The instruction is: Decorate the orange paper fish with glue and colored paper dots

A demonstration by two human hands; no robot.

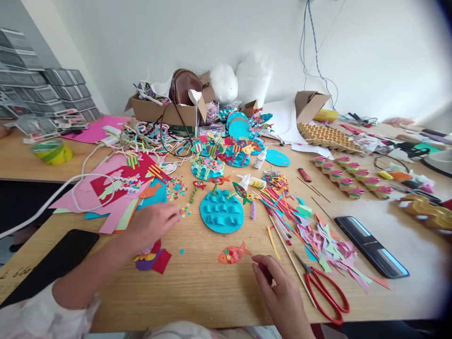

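Observation:
My left hand (154,225) is slightly blurred, its fingers drawn together beside small loose paper dots (185,212). Whatever its fingertips may hold is hidden. On the right, my right hand (278,287) is curled, thumb and forefinger tips close together, just right of an orange paper fish (233,254) decorated with coloured dots. I cannot make out anything between those fingers. Beyond the fish lies a blue paper disc (221,221) with raised paper loops; small fish on twisted stems stand at its far edge. One blue dot (181,251) rests left of the fish.
Red-handled scissors (326,287), a wooden stick (294,263) and paper scraps (332,245) lie right. A black phone (67,247) and folded coloured paper pieces (155,258) are left. Glue bottles (259,160), finished fish discs (207,169) and a cardboard box (165,113) stand behind.

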